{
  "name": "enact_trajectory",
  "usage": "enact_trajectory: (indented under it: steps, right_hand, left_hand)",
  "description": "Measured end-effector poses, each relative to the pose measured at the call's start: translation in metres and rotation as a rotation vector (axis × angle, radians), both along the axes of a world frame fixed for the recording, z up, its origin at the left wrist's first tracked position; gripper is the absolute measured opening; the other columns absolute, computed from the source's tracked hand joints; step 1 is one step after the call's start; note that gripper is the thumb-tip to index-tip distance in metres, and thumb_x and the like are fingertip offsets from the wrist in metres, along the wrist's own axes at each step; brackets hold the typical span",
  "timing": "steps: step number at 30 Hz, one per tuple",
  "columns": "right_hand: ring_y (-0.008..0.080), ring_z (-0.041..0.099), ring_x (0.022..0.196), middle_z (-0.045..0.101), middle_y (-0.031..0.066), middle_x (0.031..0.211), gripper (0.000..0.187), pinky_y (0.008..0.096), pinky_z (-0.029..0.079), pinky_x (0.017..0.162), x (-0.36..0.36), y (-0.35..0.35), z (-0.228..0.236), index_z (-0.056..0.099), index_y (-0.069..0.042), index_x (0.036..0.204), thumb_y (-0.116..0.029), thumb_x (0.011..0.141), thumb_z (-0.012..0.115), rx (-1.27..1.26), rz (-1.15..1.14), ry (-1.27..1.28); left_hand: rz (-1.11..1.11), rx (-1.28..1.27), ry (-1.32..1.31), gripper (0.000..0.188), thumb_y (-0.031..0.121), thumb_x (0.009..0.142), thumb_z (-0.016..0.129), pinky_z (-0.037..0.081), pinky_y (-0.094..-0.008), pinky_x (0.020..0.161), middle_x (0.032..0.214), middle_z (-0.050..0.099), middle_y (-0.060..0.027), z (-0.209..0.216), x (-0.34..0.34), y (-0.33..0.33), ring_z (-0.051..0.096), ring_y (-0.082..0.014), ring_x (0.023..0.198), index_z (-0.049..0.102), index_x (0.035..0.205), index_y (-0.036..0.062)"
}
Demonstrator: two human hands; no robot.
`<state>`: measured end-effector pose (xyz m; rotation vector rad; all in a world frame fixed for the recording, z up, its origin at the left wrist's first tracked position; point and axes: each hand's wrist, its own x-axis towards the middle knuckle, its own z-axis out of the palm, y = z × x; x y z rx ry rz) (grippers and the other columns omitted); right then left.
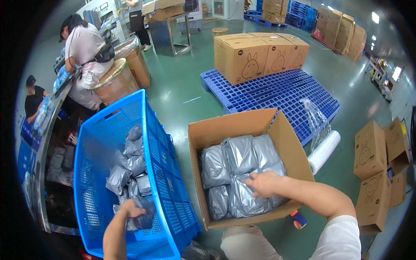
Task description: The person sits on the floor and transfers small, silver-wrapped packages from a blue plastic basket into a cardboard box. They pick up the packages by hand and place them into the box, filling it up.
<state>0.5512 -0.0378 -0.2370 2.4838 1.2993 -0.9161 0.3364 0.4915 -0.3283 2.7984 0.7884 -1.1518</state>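
Note:
At the lower left, my left hand (130, 209) reaches into a tall blue plastic crate (167, 186). Its fingers are closed on a grey plastic package (147, 216), which is smeared by motion. Other grey packages (118, 180) lie loosely heaped in the crate. To the right stands an open cardboard box (297, 147), its flaps up, holding several plump grey packages (240, 155) side by side in rows. My right hand (265, 183) lies over the packages at the near middle of the box, fingers apart and touching the shiny film.
Behind the box, a blue pallet (277, 93) bears closed cartons (242, 56). A roll of clear film (325, 151) lies at the right, near more cartons (370, 151). An orange-and-blue tape dispenser (298, 220) sits beside the box. Other people (86, 47) work at the left.

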Motion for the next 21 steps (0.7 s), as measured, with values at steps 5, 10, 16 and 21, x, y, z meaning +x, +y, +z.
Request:
enact_trajectory:
  steps: [5,10,16,21]
  right_hand:
    - [0.0345,0.066,0.101,0.062,0.0176,0.119,0.050,0.0432,0.054,0.084,-0.027,-0.018,0.077,0.056,-0.007,0.132,-0.036,0.092,0.066,0.569,-0.106,-0.159]
    - [0.0276,0.069,0.090,0.067,0.0147,0.099,0.036,0.0374,0.055,0.080,-0.091,-0.067,0.107,0.064,0.000,0.117,-0.027,0.093,0.067,1.088,-0.447,0.001]
    - [0.0217,0.071,0.082,0.070,0.0144,0.097,0.030,0.0323,0.056,0.074,-0.163,-0.138,0.094,0.067,0.003,0.111,-0.020,0.092,0.069,1.162,-0.717,-0.002]
    - [0.0247,0.072,0.087,0.070,0.0155,0.100,0.030,0.0337,0.057,0.076,-0.195,-0.166,0.085,0.068,0.002,0.110,-0.021,0.091,0.069,1.094,-0.797,0.004]
  left_hand:
    - [0.306,-0.683,-1.139,0.053,0.018,0.080,0.076,0.051,-0.0353,0.091,0.115,0.068,-0.0107,0.215,-0.075,-0.015,0.064,-0.0211,0.103,0.059,0.125,-0.0042]
    - [0.329,-0.689,-1.600,0.064,0.031,0.082,0.074,0.045,-0.0352,0.100,0.124,0.062,-0.0115,0.275,-0.075,-0.097,0.060,-0.0223,0.112,0.054,0.132,-0.0045]
    - [-0.007,-0.990,-1.383,0.091,0.028,0.085,0.078,0.045,-0.0377,0.101,0.128,0.057,-0.0151,0.269,0.055,-0.274,0.057,-0.0251,0.116,0.022,0.151,0.0030]
    - [-0.406,-0.159,-0.471,0.050,0.032,0.084,0.073,0.057,-0.0421,0.081,0.109,0.070,-0.0227,0.198,0.117,-0.263,0.070,-0.0373,0.098,0.064,0.123,0.0019]
